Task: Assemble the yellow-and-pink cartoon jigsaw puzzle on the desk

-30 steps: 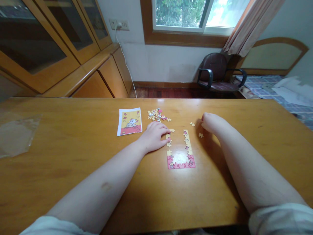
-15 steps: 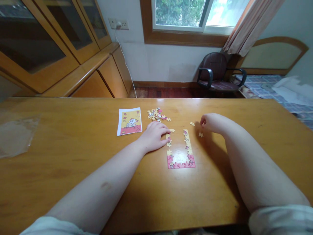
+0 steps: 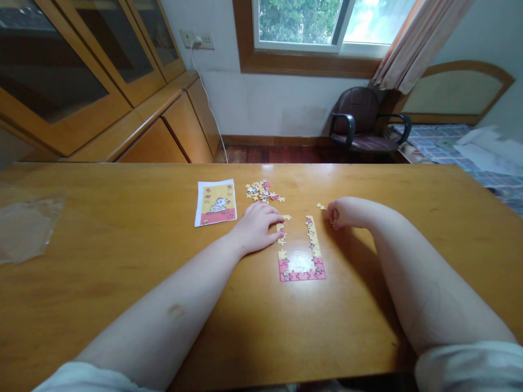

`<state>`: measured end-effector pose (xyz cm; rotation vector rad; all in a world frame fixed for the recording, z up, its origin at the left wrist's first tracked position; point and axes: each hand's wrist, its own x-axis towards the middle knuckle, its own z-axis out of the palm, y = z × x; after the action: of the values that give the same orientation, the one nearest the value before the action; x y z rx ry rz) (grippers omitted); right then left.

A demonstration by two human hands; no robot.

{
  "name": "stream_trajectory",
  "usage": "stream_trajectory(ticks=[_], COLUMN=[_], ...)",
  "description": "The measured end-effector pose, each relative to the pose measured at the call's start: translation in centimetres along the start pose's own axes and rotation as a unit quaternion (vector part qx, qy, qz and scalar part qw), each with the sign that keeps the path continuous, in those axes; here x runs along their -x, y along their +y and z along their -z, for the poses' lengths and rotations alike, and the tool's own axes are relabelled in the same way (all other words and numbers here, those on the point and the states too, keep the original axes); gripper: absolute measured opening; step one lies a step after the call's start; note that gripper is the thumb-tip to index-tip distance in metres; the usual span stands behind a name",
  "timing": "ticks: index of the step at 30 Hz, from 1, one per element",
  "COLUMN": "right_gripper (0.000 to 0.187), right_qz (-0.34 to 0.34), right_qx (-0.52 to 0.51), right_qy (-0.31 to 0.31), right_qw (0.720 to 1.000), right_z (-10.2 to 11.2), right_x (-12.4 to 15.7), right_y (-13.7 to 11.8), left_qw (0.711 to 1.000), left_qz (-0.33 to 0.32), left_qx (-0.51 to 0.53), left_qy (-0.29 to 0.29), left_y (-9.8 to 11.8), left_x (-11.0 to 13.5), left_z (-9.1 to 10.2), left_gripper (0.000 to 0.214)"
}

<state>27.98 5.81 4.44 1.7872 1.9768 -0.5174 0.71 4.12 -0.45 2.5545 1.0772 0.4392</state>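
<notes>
My left hand [image 3: 260,227] lies flat with its fingers stretched out, the tips resting on the left column of a partly joined jigsaw frame [image 3: 303,276]. That frame has a pink bottom row and yellow sides, with a gap in the left column. To its right, my right hand [image 3: 344,212] is closed in a pinch over a small yellow puzzle piece, mostly hidden under the fingertips at the table. Another yellow puzzle piece [image 3: 321,206] lies just left of those fingers. A heap of loose puzzle pieces [image 3: 261,190] sits beyond my left hand.
A reference picture [image 3: 216,204] of a white cartoon duck lies left of the heap. A clear plastic bag [image 3: 28,226] is at the left of the wooden table [image 3: 122,218]. Past the far edge stand a chair [image 3: 357,117] and cabinets [image 3: 155,130].
My right hand has moved slightly left and nearer to me, onto the puzzle piece that lay exposed before. My left hand stays in place.
</notes>
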Motion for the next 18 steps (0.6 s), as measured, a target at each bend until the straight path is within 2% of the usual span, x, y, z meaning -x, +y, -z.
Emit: stream_trajectory(ticks=[8, 13, 18], right_gripper=[0.008, 0.012, 0.018], right_qz=[0.030, 0.038, -0.016], right_qx=[-0.015, -0.011, 0.022], right_qy=[-0.020, 0.012, 0.033], right_qw=[0.999, 0.999, 0.999], right_z=[0.1, 0.3, 0.6], right_x=[0.1, 0.1, 0.2], right_y=[-0.2, 0.5, 2.0], left_qw=[1.000, 1.000, 1.000], left_qz=[-0.002, 0.001, 0.001], left_qx=[0.003, 0.001, -0.003], left_qy=[0.002, -0.001, -0.003], left_y=[-0.1, -0.1, 0.0], left_x=[0.0, 0.0, 0.0], left_z=[-0.1, 0.0, 0.0], left_gripper=[0.028, 0.027, 0.028])
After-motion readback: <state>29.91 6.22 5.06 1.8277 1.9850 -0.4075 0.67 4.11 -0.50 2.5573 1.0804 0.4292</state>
